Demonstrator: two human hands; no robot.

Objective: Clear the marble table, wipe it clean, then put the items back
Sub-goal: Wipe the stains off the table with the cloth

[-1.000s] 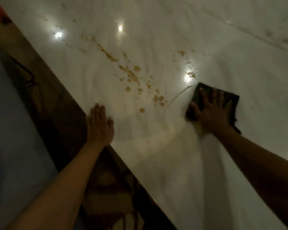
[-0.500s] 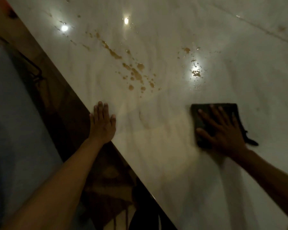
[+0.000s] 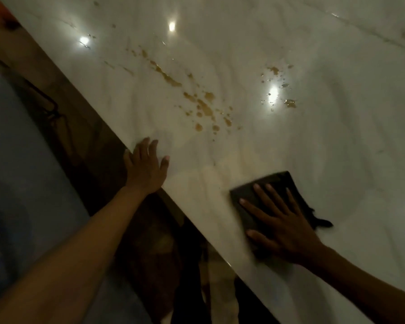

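The right hand (image 3: 288,226) is pressing flat on a dark cloth (image 3: 270,195), its grip wide, fingers straight and spread over the fabric rather than curled round it. The cloth is lying on the marble counter (image 3: 337,136) near its front edge, well short of the mess. The left hand (image 3: 144,168) is resting open-palmed at that same edge, gripping nothing, apparently bracing the body.

As I judge it, the main risk is smearing: brown splatters (image 3: 204,106) are sitting further in, with a smaller wet cluster (image 3: 288,102) to their right, and one pass of an already damp cloth could be dragging the liquid into streaks instead of lifting it. With only flat pressure holding it, the cloth could also be bunching or slipping out from under the palm, and its loose tail is trailing on the right.

The counter is pale, veined and glossy, reflecting several lamp glares. The room is dim; below the edge a dark wooden frame and something bluish are showing, too murky to identify.
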